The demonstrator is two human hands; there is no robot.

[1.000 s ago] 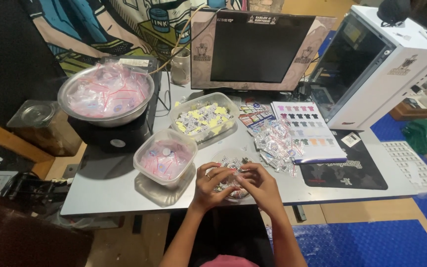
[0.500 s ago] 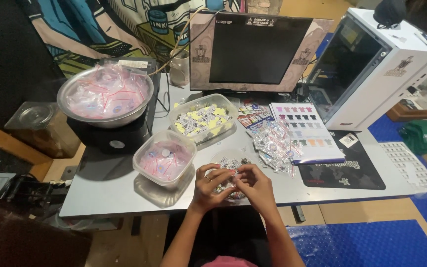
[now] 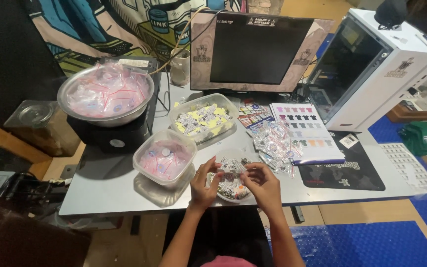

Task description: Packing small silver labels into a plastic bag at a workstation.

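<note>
- Grey tabletop (image 3: pixel 105 190) carries everything, with both hands at its near edge.
- Left hand (image 3: pixel 202 185) and right hand (image 3: pixel 264 184) meet over a small clear bowl (image 3: pixel 229 194) of printed packets; fingertips of both are pinched together on one small clear packet (image 3: pixel 231 168) held just above the bowl.
- Just left of the left hand stands a square clear tub (image 3: pixel 164 156) with pinkish bagged pieces inside (contents too small to tell).
- Farther off sits a rectangular clear tub (image 3: pixel 204 117) filled with yellow and white packets.
- At the far left, a steel bowl (image 3: pixel 106 94) heaped with clear bags rests on a black scale-like base (image 3: pixel 112 138).
- Right of the hands lies a loose heap of small packets (image 3: pixel 274 144), partly on a printed colour chart (image 3: pixel 305 131) of shirt shapes.
- Behind them stand a dark monitor (image 3: pixel 258 49) and a white box-shaped machine (image 3: pixel 379 64) at the far right.
</note>
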